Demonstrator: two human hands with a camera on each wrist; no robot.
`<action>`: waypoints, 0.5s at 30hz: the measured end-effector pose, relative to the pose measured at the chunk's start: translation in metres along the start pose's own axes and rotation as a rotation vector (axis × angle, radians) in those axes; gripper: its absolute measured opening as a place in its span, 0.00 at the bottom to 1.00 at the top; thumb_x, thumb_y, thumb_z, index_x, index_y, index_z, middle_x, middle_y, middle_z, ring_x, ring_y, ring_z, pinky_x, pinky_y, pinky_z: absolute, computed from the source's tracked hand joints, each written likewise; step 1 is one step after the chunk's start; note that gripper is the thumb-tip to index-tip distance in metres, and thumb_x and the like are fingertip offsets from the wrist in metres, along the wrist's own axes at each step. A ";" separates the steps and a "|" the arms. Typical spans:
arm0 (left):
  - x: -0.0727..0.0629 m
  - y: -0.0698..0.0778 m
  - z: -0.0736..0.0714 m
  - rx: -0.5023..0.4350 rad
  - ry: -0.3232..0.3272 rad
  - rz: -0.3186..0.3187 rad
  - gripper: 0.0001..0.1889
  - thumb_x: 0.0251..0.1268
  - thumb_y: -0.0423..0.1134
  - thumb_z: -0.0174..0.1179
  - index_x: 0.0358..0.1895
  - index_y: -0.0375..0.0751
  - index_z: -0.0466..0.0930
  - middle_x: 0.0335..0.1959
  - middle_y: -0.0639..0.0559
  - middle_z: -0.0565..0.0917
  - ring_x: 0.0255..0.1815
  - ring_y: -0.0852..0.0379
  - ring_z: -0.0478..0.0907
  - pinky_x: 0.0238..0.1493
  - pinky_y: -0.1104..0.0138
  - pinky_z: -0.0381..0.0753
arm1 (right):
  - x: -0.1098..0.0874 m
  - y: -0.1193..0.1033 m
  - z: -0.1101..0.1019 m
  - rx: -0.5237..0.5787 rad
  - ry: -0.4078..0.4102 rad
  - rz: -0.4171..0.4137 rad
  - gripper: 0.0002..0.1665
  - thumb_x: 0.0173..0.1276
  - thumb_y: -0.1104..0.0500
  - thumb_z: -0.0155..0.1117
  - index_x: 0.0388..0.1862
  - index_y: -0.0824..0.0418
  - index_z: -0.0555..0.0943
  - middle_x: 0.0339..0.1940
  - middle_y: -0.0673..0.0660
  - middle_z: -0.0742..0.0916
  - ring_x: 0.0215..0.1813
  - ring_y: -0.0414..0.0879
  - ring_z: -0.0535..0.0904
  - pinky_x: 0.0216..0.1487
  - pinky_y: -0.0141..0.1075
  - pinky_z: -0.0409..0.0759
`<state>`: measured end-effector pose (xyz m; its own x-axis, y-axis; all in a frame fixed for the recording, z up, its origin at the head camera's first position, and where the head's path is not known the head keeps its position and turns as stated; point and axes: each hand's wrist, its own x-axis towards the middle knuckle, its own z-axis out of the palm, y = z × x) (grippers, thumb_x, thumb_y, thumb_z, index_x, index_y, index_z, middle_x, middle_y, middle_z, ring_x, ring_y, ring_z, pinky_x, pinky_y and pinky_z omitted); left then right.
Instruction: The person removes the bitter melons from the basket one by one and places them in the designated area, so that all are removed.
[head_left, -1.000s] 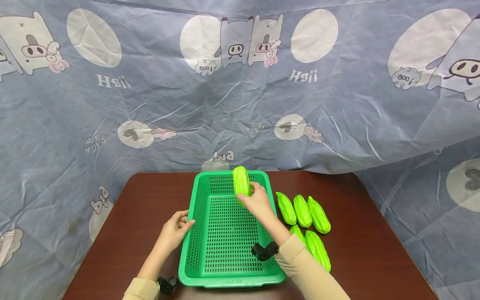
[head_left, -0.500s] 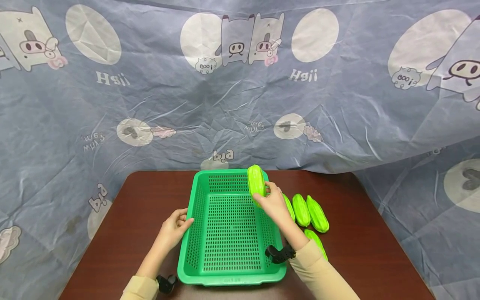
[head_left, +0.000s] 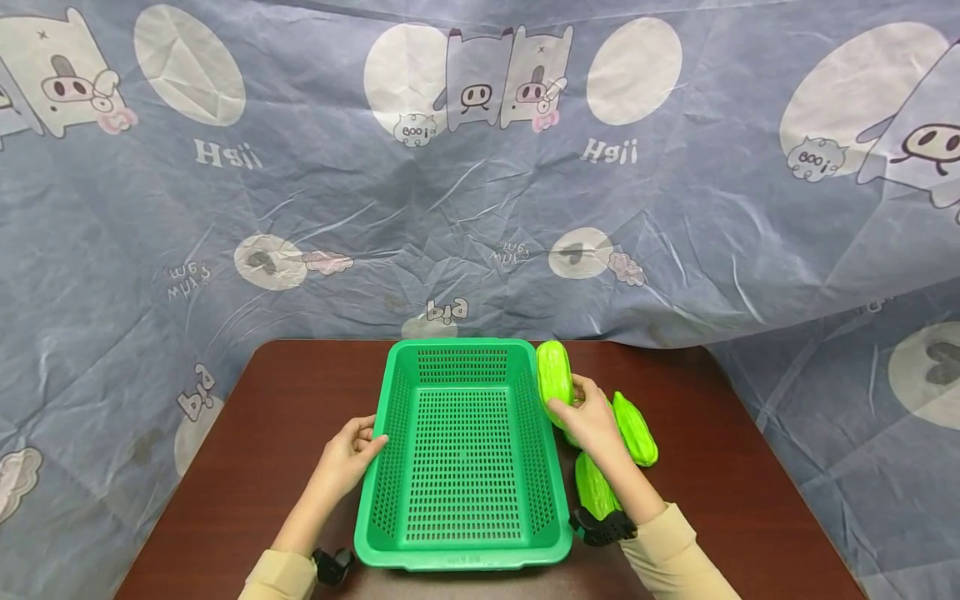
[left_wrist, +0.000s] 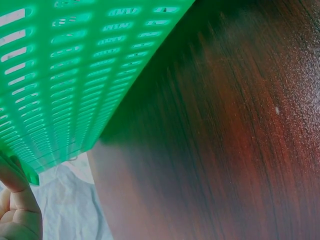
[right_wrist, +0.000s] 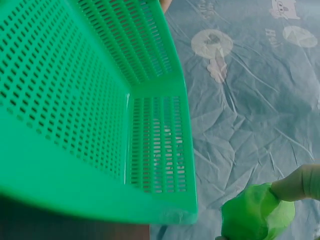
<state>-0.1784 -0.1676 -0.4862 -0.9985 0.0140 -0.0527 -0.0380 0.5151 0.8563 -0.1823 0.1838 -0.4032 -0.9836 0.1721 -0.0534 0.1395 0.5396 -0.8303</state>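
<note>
My right hand [head_left: 591, 419] pinches a bright green, ridged bitter melon [head_left: 554, 372] between thumb and fingers, just outside the right rim of a green plastic basket [head_left: 462, 560]. In the right wrist view, the thumb presses on the side of that bitter melon [right_wrist: 252, 215] beside a basket corner. My left hand [head_left: 347, 458] grips the basket's left rim, thumb over the edge and fingers on the outer side. Nothing lies on the basket's slotted floor. Several more bitter melons lie right of it, including one bitter melon [head_left: 634, 430] beyond my right hand; others are partly hidden by my hand and forearm.
A dark brown wooden table [head_left: 735, 500] carries everything. Behind it hangs a grey-blue cloth [head_left: 465, 208] printed with cartoon pigs. Each wrist wears a black strap mount, the right mount [head_left: 602, 527] overlapping a bitter melon in the head view.
My right hand has carried the bitter melon rightward, from over the basket to outside its right rim above the others. My left hand has stayed on the left rim.
</note>
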 end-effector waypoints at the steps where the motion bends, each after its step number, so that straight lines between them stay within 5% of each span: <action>1: 0.000 0.000 0.000 0.000 -0.001 -0.001 0.26 0.71 0.38 0.61 0.67 0.32 0.69 0.48 0.44 0.81 0.37 0.61 0.76 0.35 0.71 0.75 | 0.000 0.002 -0.002 0.004 0.004 0.003 0.40 0.64 0.54 0.60 0.71 0.69 0.64 0.59 0.69 0.76 0.59 0.62 0.75 0.53 0.49 0.75; 15: 0.000 0.001 0.000 0.011 0.000 0.001 0.26 0.71 0.38 0.60 0.67 0.32 0.69 0.48 0.43 0.81 0.38 0.60 0.76 0.36 0.71 0.75 | -0.004 0.015 -0.030 -0.016 -0.021 0.061 0.41 0.70 0.54 0.59 0.75 0.69 0.58 0.65 0.71 0.73 0.65 0.65 0.72 0.58 0.54 0.74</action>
<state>-0.1786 -0.1673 -0.4855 -0.9986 0.0142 -0.0518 -0.0367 0.5246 0.8506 -0.1725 0.2158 -0.3994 -0.9754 0.1878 -0.1154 0.2009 0.5419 -0.8161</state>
